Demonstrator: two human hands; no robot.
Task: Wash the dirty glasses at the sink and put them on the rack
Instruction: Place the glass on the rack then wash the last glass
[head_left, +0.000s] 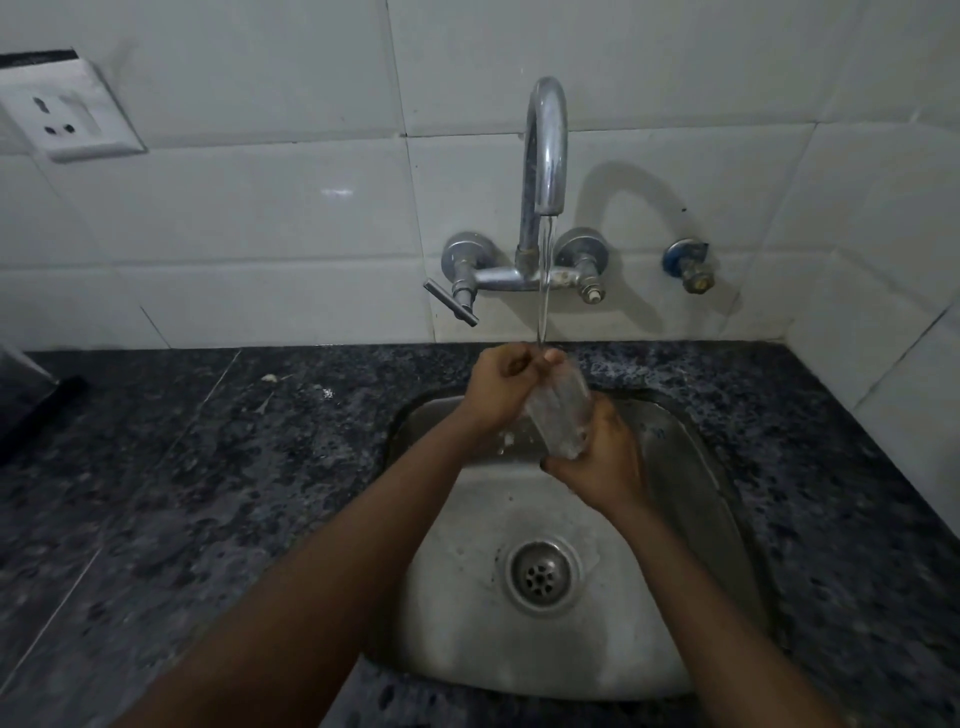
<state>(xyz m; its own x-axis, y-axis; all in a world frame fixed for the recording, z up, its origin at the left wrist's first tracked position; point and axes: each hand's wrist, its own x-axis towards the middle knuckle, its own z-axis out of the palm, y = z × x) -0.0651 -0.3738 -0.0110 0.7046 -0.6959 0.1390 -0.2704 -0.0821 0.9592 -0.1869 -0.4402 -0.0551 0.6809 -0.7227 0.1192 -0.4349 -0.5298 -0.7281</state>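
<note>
A clear glass (558, 415) is held tilted over the steel sink (691, 467), its mouth toward 12 o'clock under water running from the tap (545, 150). The right hand (602, 462) grips its base; the left hand (501, 384) is at its rim. Dark speckled counter (208, 467) surrounds the sink, with a socket (67, 114) at 10 o'clock.

glass (558, 415) base hidden by right hand (602, 462)

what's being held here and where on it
A clear glass: the right hand wraps its base end, the left hand is at its rim end.
</note>
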